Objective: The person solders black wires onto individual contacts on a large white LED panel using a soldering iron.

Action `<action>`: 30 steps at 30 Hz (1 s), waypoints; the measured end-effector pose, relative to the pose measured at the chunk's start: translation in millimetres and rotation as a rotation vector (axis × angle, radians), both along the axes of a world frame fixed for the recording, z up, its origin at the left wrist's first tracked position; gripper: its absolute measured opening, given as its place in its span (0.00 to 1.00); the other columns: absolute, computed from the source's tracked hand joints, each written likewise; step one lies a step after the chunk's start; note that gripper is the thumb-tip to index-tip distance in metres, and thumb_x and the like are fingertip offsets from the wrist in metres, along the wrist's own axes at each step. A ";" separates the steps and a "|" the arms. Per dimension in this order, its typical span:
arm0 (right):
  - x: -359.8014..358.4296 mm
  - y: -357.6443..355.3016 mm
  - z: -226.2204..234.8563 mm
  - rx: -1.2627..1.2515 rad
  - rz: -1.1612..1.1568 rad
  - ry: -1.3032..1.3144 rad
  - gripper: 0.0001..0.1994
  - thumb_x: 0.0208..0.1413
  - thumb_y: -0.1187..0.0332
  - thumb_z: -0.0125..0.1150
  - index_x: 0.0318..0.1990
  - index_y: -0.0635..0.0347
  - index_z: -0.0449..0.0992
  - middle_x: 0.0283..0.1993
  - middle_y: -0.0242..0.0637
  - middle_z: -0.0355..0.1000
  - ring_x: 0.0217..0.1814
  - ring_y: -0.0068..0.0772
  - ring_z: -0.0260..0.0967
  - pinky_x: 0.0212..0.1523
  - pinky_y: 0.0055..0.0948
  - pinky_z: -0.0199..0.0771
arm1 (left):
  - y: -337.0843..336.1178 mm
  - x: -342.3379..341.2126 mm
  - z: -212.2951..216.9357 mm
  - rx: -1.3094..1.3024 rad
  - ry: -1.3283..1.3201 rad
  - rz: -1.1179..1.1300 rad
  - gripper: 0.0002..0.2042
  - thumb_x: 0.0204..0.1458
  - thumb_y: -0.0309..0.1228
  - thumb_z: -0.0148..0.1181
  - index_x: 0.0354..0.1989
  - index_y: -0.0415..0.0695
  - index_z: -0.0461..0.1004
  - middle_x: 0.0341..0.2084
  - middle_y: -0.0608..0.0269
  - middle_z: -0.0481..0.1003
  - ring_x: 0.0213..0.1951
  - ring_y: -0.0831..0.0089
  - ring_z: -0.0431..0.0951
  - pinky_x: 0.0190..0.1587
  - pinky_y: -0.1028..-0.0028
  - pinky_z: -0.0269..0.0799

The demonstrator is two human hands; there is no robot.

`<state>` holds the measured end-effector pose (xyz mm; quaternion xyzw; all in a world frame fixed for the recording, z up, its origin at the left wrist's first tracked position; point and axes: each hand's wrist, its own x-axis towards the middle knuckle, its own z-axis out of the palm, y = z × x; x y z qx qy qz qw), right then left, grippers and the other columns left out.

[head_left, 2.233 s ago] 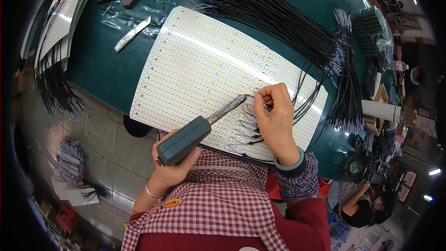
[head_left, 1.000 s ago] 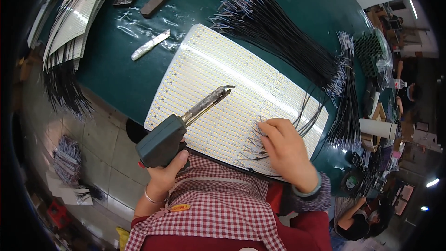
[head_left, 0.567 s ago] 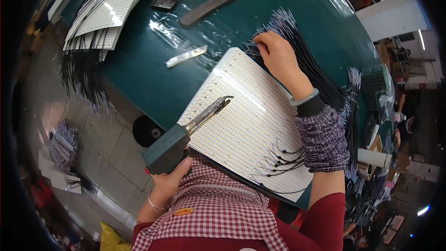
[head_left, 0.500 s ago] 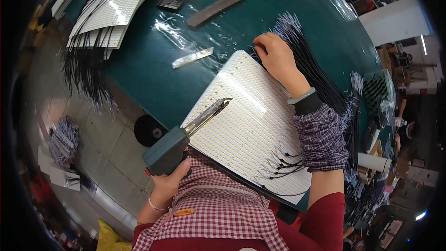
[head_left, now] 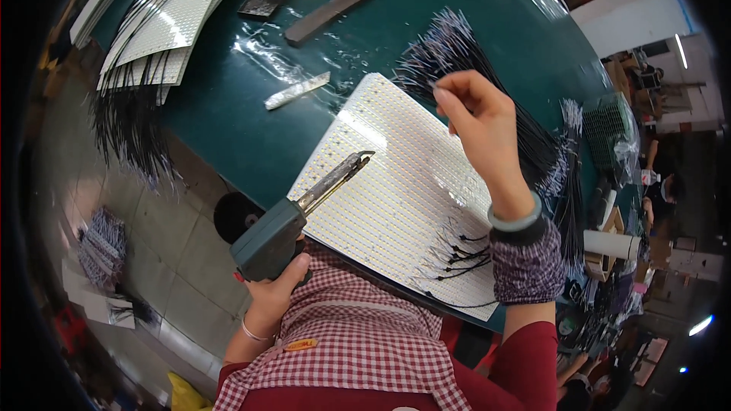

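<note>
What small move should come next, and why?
Probably bring the right hand toward the attached wires on the panel: it seems pinched beside the wire bundle, though any wire in it is unclear, and the left hand holds the soldering gun, tip over the panel.

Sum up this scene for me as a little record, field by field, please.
Panel: white, dotted, with several black leads on its near right part
Left hand: holds a grey soldering gun, its tip over the panel
Right hand: in front of a bundle of black wires, fingers bent; whether they grip a wire is unclear
Table: dark green, with a silvery strip and a dark bar lying on it
</note>
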<state>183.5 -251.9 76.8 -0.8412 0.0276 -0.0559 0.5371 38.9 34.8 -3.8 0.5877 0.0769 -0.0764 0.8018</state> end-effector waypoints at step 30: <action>-152.7 -28.0 -60.7 -0.251 -0.311 -0.011 0.04 0.43 0.78 0.62 0.25 0.63 0.71 0.29 0.38 0.64 0.35 0.36 0.62 0.34 0.32 0.64 | -65.4 -10.8 11.4 0.302 -0.086 -0.310 0.13 0.45 0.22 0.68 0.41 0.36 0.78 0.34 0.62 0.80 0.34 0.79 0.77 0.38 0.78 0.73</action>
